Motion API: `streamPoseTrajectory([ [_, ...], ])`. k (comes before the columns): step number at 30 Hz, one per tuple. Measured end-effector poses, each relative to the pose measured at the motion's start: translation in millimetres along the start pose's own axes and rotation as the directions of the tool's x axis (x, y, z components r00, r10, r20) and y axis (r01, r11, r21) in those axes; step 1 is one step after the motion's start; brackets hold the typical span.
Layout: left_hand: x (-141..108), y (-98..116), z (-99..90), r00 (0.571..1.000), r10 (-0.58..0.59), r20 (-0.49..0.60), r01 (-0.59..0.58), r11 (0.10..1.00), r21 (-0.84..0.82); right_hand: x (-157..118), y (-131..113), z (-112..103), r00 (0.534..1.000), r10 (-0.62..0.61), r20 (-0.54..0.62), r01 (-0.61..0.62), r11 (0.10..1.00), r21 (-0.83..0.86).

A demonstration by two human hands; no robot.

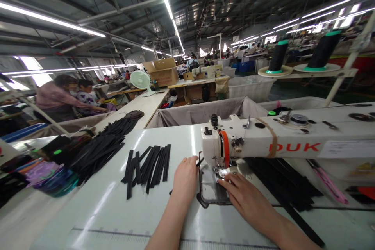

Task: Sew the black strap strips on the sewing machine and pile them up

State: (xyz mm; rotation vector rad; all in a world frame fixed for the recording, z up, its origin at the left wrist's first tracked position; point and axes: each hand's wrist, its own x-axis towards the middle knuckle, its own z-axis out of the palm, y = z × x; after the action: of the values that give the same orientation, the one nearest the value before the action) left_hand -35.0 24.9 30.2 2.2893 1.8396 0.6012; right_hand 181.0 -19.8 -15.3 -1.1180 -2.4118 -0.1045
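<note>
My left hand (pixel 186 175) is curled at the left edge of a white sewing machine (pixel 246 138). Ends of a black fabric strip (pixel 200 162) stick out past its fingers on both sides. My right hand (pixel 244 193) is by the presser foot (pixel 221 172), its fingers bent together and the tips low over the metal needle plate (pixel 209 187). What those fingertips pinch, if anything, is too small to make out. Left of my left hand, several short black strips (pixel 149 166) lie side by side on the pale table (pixel 129 215).
A heap of black strips (pixel 102 144) lies further left, near a purple and blue container (pixel 49 177). Under the machine arm are more black strips (pixel 281 181) and pink-handled scissors (pixel 329 183). Black thread cones (pixel 278 56) stand behind. Two people (pixel 58 97) work at the left.
</note>
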Motion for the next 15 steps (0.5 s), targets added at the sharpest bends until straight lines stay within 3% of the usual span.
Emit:
streamPoseTrajectory([
  [2,-1.4,-3.3,-3.0,0.986,-0.152,-0.076,0.125,0.952,-0.28,0.2,-2.4,-3.2,1.0,-0.026,-0.014,0.026,1.0,0.013],
  [3,-2.8,-4.4,-3.4,0.973,-0.229,-0.025,0.195,0.874,-0.446,0.3,-4.5,-5.3,0.999,-0.039,-0.025,0.04,0.999,0.027],
  [4,-4.9,-4.4,-2.3,0.959,-0.266,0.093,0.268,0.757,-0.596,0.5,-7.2,-7.8,0.998,-0.05,-0.042,0.052,0.998,0.041],
  [7,-14.5,3.3,9.7,0.87,-0.112,0.48,0.482,0.391,-0.784,0.5,-16.5,-14.8,0.988,-0.143,-0.059,0.147,0.987,0.058],
  [9,-21.2,12.2,21.4,0.829,-0.054,0.557,0.542,0.321,-0.776,-0.8,-21.3,-17.1,0.97,-0.24,-0.037,0.241,0.97,0.03],
  [10,-23.8,16.5,26.5,0.824,-0.059,0.564,0.547,0.344,-0.763,-2.0,-22.8,-17.2,0.96,-0.279,-0.029,0.279,0.96,0.005],
  [12,-26.9,23.3,32.6,0.85,-0.091,0.519,0.49,0.499,-0.715,-4.7,-24.3,-15.2,0.951,-0.308,-0.029,0.306,0.951,-0.055],
  [15,-27.7,28.7,30.7,0.957,-0.088,0.277,0.22,0.842,-0.493,-7.2,-25.8,-10.2,0.951,-0.305,-0.049,0.296,0.945,-0.138],
])
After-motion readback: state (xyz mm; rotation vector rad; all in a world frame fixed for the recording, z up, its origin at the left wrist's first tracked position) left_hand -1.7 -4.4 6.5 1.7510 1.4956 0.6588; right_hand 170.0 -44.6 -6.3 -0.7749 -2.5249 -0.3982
